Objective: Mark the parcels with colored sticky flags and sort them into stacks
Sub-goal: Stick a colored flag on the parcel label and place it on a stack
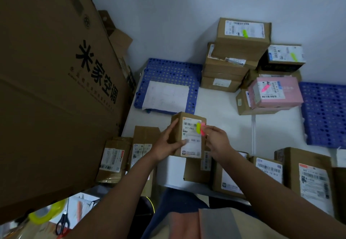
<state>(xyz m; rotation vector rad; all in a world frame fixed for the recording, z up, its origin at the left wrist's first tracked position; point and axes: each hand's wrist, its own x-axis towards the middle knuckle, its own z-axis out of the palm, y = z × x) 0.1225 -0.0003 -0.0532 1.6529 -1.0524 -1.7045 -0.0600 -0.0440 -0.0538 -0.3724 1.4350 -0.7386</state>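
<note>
My left hand [169,144] grips a small brown parcel [189,133] by its left side, lifted above the floor. A yellow sticky flag [198,127] lies on its white label. My right hand [218,142] pinches a set of pink sticky flags [202,128] at the parcel's right edge. A tall stack of brown parcels [237,55] at the back carries a green flag on top. Beside it a dark parcel [284,57] has a yellow-green flag, and a pink parcel [275,94] bears a pink flag.
Several unflagged brown parcels [269,171] lie in a row near me. A huge cardboard box [56,88] fills the left. Blue perforated mats [168,73] lie on the white floor, another at right [325,111]. Scissors [62,223] and a yellow tape roll [45,213] sit bottom left.
</note>
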